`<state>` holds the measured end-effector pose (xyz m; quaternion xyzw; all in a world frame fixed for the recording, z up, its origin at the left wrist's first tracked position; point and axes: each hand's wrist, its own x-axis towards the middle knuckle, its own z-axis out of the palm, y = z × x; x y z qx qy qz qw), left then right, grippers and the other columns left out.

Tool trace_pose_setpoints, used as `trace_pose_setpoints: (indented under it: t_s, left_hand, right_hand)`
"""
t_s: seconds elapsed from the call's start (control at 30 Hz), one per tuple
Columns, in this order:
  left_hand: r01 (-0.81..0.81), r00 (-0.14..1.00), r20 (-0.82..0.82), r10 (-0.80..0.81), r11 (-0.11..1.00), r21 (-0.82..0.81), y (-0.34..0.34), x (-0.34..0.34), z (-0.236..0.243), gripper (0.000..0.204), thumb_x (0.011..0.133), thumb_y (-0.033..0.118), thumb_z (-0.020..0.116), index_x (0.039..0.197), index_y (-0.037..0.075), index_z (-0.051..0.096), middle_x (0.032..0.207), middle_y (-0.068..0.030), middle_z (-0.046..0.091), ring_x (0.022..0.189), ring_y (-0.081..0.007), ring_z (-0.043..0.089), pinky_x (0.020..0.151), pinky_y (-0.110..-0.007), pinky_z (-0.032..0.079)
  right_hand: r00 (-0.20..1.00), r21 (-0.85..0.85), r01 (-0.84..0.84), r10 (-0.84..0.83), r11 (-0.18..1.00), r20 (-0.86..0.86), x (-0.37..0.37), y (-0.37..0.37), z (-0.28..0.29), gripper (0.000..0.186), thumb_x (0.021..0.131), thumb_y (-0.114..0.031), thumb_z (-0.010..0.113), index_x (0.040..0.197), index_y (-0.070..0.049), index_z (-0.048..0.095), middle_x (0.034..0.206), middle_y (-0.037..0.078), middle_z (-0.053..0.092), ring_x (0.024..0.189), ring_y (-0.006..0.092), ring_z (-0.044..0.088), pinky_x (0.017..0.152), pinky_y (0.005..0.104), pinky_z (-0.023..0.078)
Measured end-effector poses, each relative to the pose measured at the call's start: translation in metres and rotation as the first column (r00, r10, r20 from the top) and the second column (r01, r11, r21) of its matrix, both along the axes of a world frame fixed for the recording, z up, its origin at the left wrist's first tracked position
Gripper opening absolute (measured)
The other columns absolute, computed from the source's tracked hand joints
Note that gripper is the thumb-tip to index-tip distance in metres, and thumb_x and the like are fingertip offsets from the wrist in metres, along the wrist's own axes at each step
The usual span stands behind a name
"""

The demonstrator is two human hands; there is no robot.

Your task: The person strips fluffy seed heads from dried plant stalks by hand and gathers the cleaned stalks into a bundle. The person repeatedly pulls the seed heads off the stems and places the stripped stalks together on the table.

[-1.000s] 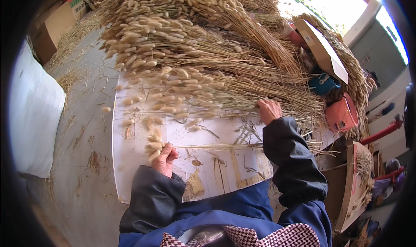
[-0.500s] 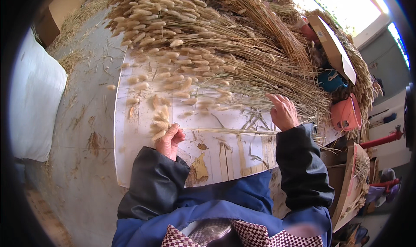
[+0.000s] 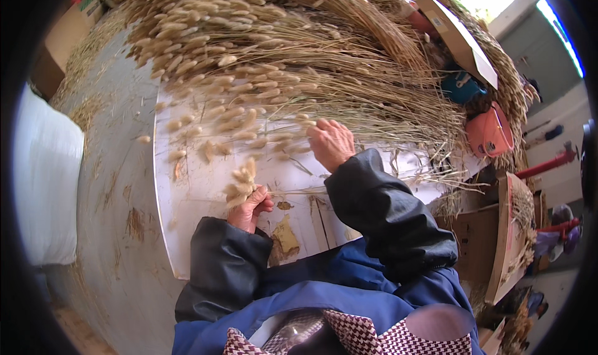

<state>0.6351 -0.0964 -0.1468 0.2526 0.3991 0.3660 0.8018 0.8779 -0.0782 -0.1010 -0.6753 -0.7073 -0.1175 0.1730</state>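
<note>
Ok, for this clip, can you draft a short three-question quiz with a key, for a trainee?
1. Which of the person's hands grips the small bunch? (a) right (b) left (c) neither
2. True or false: the pink bucket is on the right side of the picture.
3. What is heaped beyond the right hand?

Key:
1. b: the left hand grips it just below its fluffy heads.
2. True.
3. Dried stems with fluffy heads.
</note>
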Motion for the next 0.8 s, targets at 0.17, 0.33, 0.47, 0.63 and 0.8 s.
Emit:
trace_pose_setpoints:
  t_s: [0.17, 0.33, 0.47, 0.63, 0.8]
  left_hand:
    - [0.022, 0.995, 0.091, -0.029, 0.997, 0.079, 0.011, -0.005, -0.027, 0.011, 0.083, 0.016, 0.063, 0.078, 0.010, 0.056, 0.065, 0.0030, 0.046, 0.062, -0.0084, 0.045, 0.057, -0.024, 0.039]
    - [-0.118, 0.980, -0.163, 0.116, 0.993, -0.001, 0.029, -0.004, -0.039, 0.020, 0.085, 0.025, 0.063, 0.091, 0.006, 0.059, 0.075, -0.0015, 0.059, 0.071, -0.0128, 0.054, 0.063, -0.026, 0.047]
    - [-0.134, 0.980, -0.142, 0.142, 0.989, 0.069, 0.030, -0.004, -0.034, 0.016, 0.084, 0.019, 0.064, 0.090, 0.005, 0.059, 0.069, -0.0032, 0.059, 0.062, -0.0129, 0.054, 0.056, -0.024, 0.046]
    - [-0.188, 0.957, -0.213, 0.196, 0.980, 0.056, 0.015, 0.005, -0.005, 0.015, 0.085, 0.020, 0.062, 0.083, 0.006, 0.058, 0.065, -0.0020, 0.056, 0.055, -0.0113, 0.052, 0.050, -0.021, 0.044]
    - [-0.101, 0.973, -0.193, 0.123, 0.987, 0.124, 0.009, 0.035, 0.007, 0.014, 0.087, 0.019, 0.056, 0.086, 0.005, 0.058, 0.071, -0.0020, 0.056, 0.063, -0.0111, 0.052, 0.058, -0.022, 0.044]
  right_hand:
    - [0.992, -0.030, 0.068, -0.064, 0.997, 0.110, 0.009, 0.016, -0.047, 0.010, 0.070, -0.016, 0.056, 0.078, -0.018, 0.061, 0.077, 0.004, 0.058, 0.078, 0.0228, 0.057, 0.065, 0.0393, 0.045]
    - [0.998, 0.381, 0.043, -0.053, 0.924, 0.016, -0.001, 0.037, -0.057, 0.012, 0.066, -0.020, 0.057, 0.072, -0.012, 0.051, 0.077, 0.004, 0.049, 0.076, 0.0214, 0.050, 0.066, 0.0350, 0.039]
    - [0.992, 0.294, 0.122, -0.128, 0.948, 0.003, 0.000, 0.052, -0.076, 0.009, 0.064, -0.023, 0.057, 0.067, -0.015, 0.056, 0.073, 0.002, 0.051, 0.080, 0.0194, 0.047, 0.069, 0.0341, 0.035]
    - [0.982, 0.317, 0.177, -0.188, 0.932, 0.005, 0.012, 0.065, -0.094, 0.012, 0.063, -0.028, 0.056, 0.058, -0.017, 0.056, 0.065, -0.001, 0.052, 0.080, 0.0194, 0.046, 0.073, 0.0370, 0.033]
    - [0.991, 0.534, 0.132, -0.105, 0.835, -0.080, 0.007, 0.044, -0.007, 0.013, 0.062, -0.024, 0.058, 0.061, -0.013, 0.051, 0.064, 0.000, 0.049, 0.075, 0.0190, 0.046, 0.073, 0.0366, 0.033]
